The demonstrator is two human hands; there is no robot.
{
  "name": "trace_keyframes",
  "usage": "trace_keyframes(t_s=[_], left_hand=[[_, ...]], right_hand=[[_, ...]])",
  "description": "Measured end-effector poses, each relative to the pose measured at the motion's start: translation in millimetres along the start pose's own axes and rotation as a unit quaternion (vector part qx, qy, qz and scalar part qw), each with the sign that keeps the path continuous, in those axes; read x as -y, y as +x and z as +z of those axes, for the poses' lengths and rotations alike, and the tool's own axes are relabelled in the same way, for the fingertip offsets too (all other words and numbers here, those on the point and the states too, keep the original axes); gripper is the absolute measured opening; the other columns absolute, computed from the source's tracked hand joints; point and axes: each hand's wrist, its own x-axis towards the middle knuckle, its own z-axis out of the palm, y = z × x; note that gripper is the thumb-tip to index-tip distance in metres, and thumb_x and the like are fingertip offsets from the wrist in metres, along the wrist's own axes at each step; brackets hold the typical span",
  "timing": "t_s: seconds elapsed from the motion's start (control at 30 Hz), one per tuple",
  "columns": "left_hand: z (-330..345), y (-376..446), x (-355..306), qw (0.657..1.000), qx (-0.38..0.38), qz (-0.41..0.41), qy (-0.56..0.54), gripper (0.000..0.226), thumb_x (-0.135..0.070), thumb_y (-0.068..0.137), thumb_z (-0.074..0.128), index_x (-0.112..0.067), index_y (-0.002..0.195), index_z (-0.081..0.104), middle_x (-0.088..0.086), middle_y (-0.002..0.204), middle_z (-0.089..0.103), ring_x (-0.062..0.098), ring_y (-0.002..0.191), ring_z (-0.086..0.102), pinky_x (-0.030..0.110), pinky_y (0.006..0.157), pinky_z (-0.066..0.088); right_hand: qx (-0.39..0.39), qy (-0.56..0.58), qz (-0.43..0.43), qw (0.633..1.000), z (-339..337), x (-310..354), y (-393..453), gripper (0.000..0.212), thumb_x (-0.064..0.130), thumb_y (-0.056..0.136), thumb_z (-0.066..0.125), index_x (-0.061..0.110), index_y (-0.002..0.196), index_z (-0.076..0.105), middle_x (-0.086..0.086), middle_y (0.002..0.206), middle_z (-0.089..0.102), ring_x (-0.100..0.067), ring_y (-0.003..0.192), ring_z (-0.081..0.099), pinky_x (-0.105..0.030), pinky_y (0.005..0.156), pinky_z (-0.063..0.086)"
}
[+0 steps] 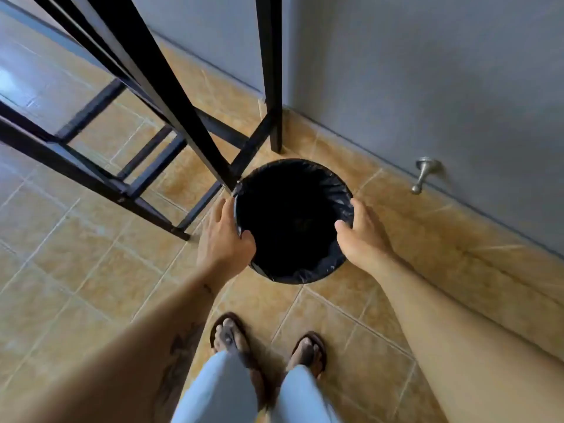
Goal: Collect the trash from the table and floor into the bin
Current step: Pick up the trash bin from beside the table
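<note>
A round bin (329, 181) lined with a black plastic bag stands on the tiled floor below me, close to the wall. My left hand (227, 236) grips the bin's left rim, thumb inside and fingers outside. On the opposite rim my right hand (361, 236) holds on the same way. The bin's inside is dark and I cannot make out any contents. No trash shows on the floor in this view.
Black metal table legs and crossbars (171, 96) rise just left of and behind the bin, one leg touching its rim. A grey wall (427, 71) with a metal door stopper (422, 175) runs along the right. My sandalled feet (268, 346) stand on tan tiles.
</note>
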Motion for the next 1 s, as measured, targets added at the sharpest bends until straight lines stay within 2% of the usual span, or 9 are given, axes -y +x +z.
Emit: trace_keyframes(t_s=[0.2,0.33,0.53,0.7,0.83,0.93,1.0], left_hand=[[64.3,44.2,41.5,0.999,-0.011,-0.011,0.036,0.081,-0.021,0.090,0.057,-0.016,0.160,0.015,0.007,0.168,0.012,0.030,0.154,0.012,0.045,0.124,0.018],[86.9,60.2,54.5,0.999,-0.034,0.008,0.028,0.080,-0.012,0.089,0.054,-0.014,0.160,0.016,0.005,0.168,0.014,0.026,0.154,0.012,0.038,0.122,0.016],[109.3,63.0,63.9,0.998,-0.053,0.041,0.018,0.081,-0.004,0.086,0.055,-0.009,0.159,0.021,0.009,0.168,0.017,0.029,0.152,0.018,0.029,0.118,0.012],[104.5,69.0,83.0,0.995,-0.048,0.071,0.055,0.076,0.000,0.084,0.055,-0.010,0.156,0.032,0.005,0.167,0.021,0.032,0.147,0.031,0.029,0.114,0.019],[100.4,80.3,80.2,0.994,-0.038,0.096,0.034,0.076,0.001,0.086,0.053,-0.009,0.157,0.029,0.002,0.169,0.013,0.027,0.152,0.023,0.025,0.115,0.019],[96.9,86.5,85.3,0.996,-0.041,0.080,-0.005,0.079,0.006,0.084,0.050,-0.010,0.158,0.027,0.000,0.169,0.013,0.026,0.153,0.021,0.041,0.120,0.031],[95.5,84.1,85.7,0.996,-0.046,0.075,-0.020,0.079,0.009,0.084,0.051,-0.010,0.158,0.028,0.001,0.168,0.017,0.024,0.153,0.020,0.042,0.121,0.028]], right_hand=[[-0.050,-0.034,0.010,0.998,57.1,-44.9,52.9,0.070,0.027,0.102,0.043,0.023,0.159,0.003,0.003,0.167,0.005,-0.026,0.152,0.013,-0.045,0.118,0.022],[-0.052,-0.007,0.004,0.999,79.6,-58.3,72.3,0.072,0.025,0.103,0.042,0.027,0.159,-0.003,0.006,0.168,-0.002,-0.022,0.153,0.010,-0.041,0.119,0.019],[-0.066,0.042,-0.024,0.997,94.0,-67.4,90.9,0.066,0.016,0.103,0.042,0.028,0.160,0.011,0.009,0.167,0.008,-0.011,0.152,0.010,-0.031,0.121,0.016],[-0.068,0.037,-0.042,0.996,91.7,-70.1,96.8,0.068,0.008,0.100,0.046,0.030,0.158,0.020,0.013,0.165,0.017,-0.010,0.150,0.019,-0.019,0.110,0.018],[-0.083,0.025,-0.046,0.995,89.8,-72.7,99.4,0.080,0.003,0.094,0.052,0.039,0.157,0.018,0.014,0.163,0.022,-0.014,0.148,0.028,-0.026,0.107,0.030],[-0.090,0.012,-0.054,0.994,101.9,-71.3,93.5,0.085,-0.003,0.090,0.053,0.037,0.157,0.019,0.010,0.161,0.030,-0.018,0.145,0.033,-0.030,0.109,0.034],[-0.101,0.013,-0.060,0.993,108.1,-74.4,85.7,0.086,-0.007,0.088,0.051,0.033,0.158,0.022,0.007,0.160,0.032,-0.019,0.144,0.036,-0.028,0.108,0.034]])
